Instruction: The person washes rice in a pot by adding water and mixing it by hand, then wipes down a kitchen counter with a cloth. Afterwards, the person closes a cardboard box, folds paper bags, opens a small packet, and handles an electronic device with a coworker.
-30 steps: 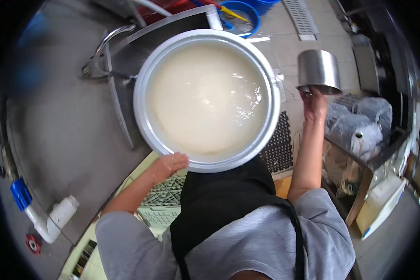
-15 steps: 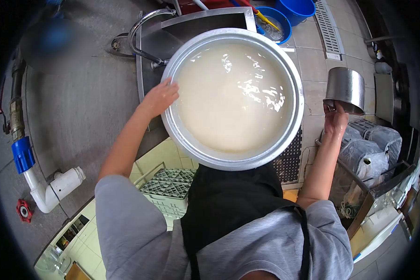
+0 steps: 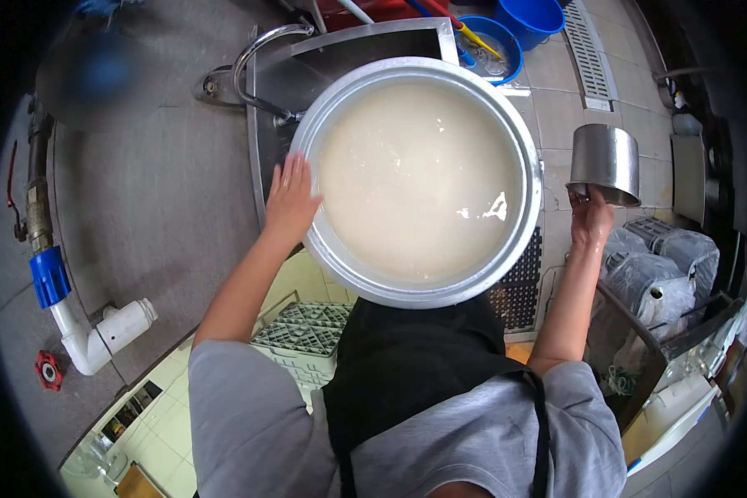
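Along the far left side, red valve wheel, white pipe bent at an elbow, blue pipe fitting above it, all against a grey surface. Dark blurred patch with blue at top left, cannot tell what. Next, curved metal tap reaching over the steel sink. Pale green crate low, beyond the left forearm.

Left hand at the pot's left rim, palm down, fingers straight and slightly spread, nothing gripped; how hard it presses, cannot tell.

Pot is big, round, metal, mid-view, right in front of the black apron, overlapping the sink. Cloudy whitish liquid inside, glints toward lower right. What supports the pot is hidden.

Behind, two blue buckets, yellow-tipped tool leaning into the nearer one. Black holed mat just beside the pot's lower right. Floor grate farther up.

Right hand grasps the metal cup by its lip, fingers partly hidden at the mouth. Cup is tilted, mouth toward the person, well apart from the pot. Far right, plastic-wrapped bundles below the cup.
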### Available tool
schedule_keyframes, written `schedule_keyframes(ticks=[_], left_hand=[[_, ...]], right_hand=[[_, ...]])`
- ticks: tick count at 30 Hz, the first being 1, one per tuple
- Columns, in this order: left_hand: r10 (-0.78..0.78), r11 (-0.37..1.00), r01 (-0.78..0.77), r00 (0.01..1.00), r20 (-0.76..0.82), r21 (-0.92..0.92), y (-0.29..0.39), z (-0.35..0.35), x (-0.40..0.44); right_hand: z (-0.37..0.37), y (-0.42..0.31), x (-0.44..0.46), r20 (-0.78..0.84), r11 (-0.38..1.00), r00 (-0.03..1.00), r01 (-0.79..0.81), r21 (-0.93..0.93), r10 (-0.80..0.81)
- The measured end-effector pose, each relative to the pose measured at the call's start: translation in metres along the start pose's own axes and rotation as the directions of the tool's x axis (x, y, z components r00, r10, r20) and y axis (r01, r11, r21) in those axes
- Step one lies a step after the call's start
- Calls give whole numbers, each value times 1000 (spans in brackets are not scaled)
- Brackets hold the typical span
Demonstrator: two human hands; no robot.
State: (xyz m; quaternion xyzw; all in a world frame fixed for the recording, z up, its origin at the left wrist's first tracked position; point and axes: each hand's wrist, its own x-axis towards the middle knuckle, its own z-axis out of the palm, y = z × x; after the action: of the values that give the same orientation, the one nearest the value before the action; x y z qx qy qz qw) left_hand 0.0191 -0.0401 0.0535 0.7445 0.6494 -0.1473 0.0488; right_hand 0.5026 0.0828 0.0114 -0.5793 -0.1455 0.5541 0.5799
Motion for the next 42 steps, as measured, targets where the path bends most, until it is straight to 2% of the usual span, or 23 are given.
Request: schedule_keyframes(ticks=[1, 4, 6, 7, 9, 10, 11, 13, 14, 17, 18, 21, 24, 26, 27, 28, 29, 30, 32, 34, 37, 40, 42], left_hand=[[6, 999, -10, 996, 89, 51, 0, 4, -18], [-43, 999, 47, 983, 181, -20, 36, -5, -73], [-45, 976, 89, 976, 213, -200, 73, -4, -106], [-38, 982, 88, 960, 279, -168, 96, -9, -115], [99, 972, -20, 937, 335, -233, 124, -13, -123], [186, 952, -85, 923, 337, -293, 131, -3, -119], [329, 882, -175, 893, 307, -438, 137, 15, -111], [567, 679, -294, 792, 226, -673, 147, 48, -87], [579, 628, -94, 719, 384, -773, 154, 35, -68], [746, 544, -423, 639, 187, -725, 172, 38, -32], [777, 519, -493, 611, 147, -698, 173, 37, -24], [813, 576, -711, 548, 195, -403, 170, 33, 14], [716, 696, -695, 691, 98, -179, 163, 50, 47], [658, 749, -648, 752, 43, -140, 152, 70, 69], [583, 765, -499, 805, 108, -407, 148, 87, 86], [595, 782, -596, 801, -66, -185, 150, 53, 85], [558, 829, -559, 826, -78, 13, 146, 47, 96], [502, 864, -504, 857, -115, 7, 139, 40, 103], [394, 907, -405, 913, -103, -117, 127, 46, 122], [237, 956, -192, 951, 198, -224, 128, 37, 141], [130, 958, -74, 972, 193, -276, 132, 48, 155], [361, 909, -414, 840, 406, 49, 153, 91, 158], [383, 924, -379, 918, 106, -50, 166, 72, 109]], right_hand=[[6, 1, -3, -13, 1000, 1000, -1, 1, 1], [-12, 17, 19, -18, 998, 997, -70, 9, 70], [5, 9, 4, -104, 997, 992, -71, -22, 68], [18, 0, -4, -124, 995, 991, -61, -77, 51], [13, 10, 5, -79, 986, 995, -79, -149, 68], [26, 4, -4, -100, 996, 994, -57, -63, 51], [31, 4, -7, -109, 999, 993, -41, -4, 41], [36, 0, -13, -42, 998, 998, -47, -36, 45], [41, -5, -19, -47, 999, 998, -31, -19, 30], [45, -2, -37, -36, 992, 999, 20, 121, -16], [45, -3, -44, -51, 994, 999, 19, 109, -14], [38, -8, -73, -107, 996, 994, 11, 93, -1], [23, 2, -92, -150, 998, 989, 23, 60, -13], [20, 12, -107, -167, 1000, 986, -26, 1, 26], [15, 11, -117, -144, 997, 989, -37, -68, 27], [15, 13, -126, -180, 994, 983, -38, -103, 19], [16, 8, -143, -167, 999, 986, -26, -39, 19], [14, 19, -143, -170, 1000, 985, 3, -24, -7], [12, 25, -157, -220, 1000, 975, 20, -3, -20], [7, 27, -175, -246, 997, 968, 64, 48, -50], [0, 33, -192, -263, 989, 964, 84, 118, -50], [-9, 43, -211, -280, 990, 958, 97, 103, -65], [-12, 43, -222, -283, 989, 957, 103, 106, -69]])
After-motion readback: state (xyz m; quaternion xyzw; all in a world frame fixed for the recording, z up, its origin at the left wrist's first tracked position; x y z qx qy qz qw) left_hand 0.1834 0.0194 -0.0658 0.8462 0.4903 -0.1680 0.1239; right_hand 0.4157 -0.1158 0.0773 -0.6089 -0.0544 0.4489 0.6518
